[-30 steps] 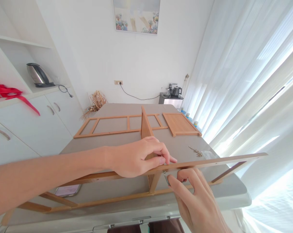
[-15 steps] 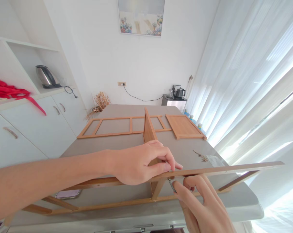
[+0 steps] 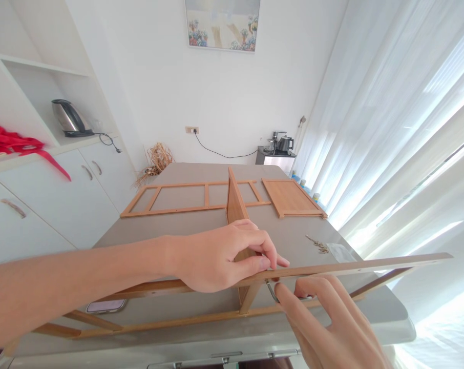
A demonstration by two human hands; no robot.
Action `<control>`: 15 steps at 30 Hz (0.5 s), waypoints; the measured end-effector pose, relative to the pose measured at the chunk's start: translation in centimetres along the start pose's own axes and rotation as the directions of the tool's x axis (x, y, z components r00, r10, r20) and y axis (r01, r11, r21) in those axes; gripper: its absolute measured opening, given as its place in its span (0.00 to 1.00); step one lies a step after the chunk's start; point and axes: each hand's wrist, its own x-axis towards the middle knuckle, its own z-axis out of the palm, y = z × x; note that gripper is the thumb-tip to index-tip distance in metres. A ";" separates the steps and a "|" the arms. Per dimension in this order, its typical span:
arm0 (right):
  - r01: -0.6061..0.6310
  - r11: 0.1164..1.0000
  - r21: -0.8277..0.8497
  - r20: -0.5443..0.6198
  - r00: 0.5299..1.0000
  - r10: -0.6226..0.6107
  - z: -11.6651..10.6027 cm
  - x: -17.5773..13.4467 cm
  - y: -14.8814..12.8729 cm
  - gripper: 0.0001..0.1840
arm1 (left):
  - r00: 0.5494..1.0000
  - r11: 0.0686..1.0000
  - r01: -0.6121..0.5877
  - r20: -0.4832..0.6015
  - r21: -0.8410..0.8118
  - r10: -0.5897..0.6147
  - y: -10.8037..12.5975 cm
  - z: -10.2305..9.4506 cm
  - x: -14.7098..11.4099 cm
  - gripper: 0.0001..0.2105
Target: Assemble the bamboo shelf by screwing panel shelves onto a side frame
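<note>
A wooden frame (image 3: 355,267) stands on its long edge along the near side of the table. An upright wooden panel (image 3: 235,197) meets it near the middle and runs away from me. My left hand (image 3: 220,259) is closed over the frame's top rail at that joint, fingers curled beside the panel. Below the rail, my right hand (image 3: 328,318) grips a bent metal hex key (image 3: 272,293). The key's short end points up to the rail's front face, close to my left fingertips; its far end is partly hidden by my fingers.
On the grey table (image 3: 193,225) lie a ladder-like wooden frame (image 3: 178,210) and a flat wooden panel (image 3: 293,197). Several screws (image 3: 321,248) lie beside a clear plastic bag (image 3: 340,252). Behind the near frame is a phone (image 3: 106,306). White curtains (image 3: 401,128) hang at right.
My right hand has shifted slightly to the right and down, with the hex key's bend showing more. My left hand keeps its hold. The whole view has moved a little.
</note>
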 end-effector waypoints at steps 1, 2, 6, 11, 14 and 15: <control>0.017 1.000 -0.003 0.002 1.000 -0.017 -0.2 0.1 0.1 0.20 | 1.000 1.000 -0.002 0.002 0.000 0.002 0.0 0.0 0.0 0.09; 0.033 0.999 -0.002 0.002 0.999 -0.033 -0.4 0.3 0.1 0.20 | 1.000 1.000 -0.005 0.005 0.001 0.005 0.0 0.0 0.0 0.09; 0.046 0.999 -0.006 0.025 0.999 -0.045 -0.6 0.9 0.2 0.17 | 1.000 1.000 -0.024 0.000 0.011 0.024 -0.1 0.0 0.0 0.09; -0.013 1.000 0.005 -0.014 1.000 0.013 0.4 0.6 -0.3 0.15 | 1.000 1.000 -0.016 -0.010 0.024 0.016 -0.3 0.1 0.1 0.10; -0.077 0.991 0.113 -0.034 0.996 0.081 1.3 0.3 -0.9 0.10 | 1.000 1.000 -0.018 -0.002 0.023 0.018 -0.1 0.0 0.1 0.09; -0.097 0.980 0.176 -0.048 0.993 0.107 1.7 0.3 -1.2 0.09 | 1.000 1.000 -0.015 0.001 0.024 0.015 0.0 0.0 0.0 0.09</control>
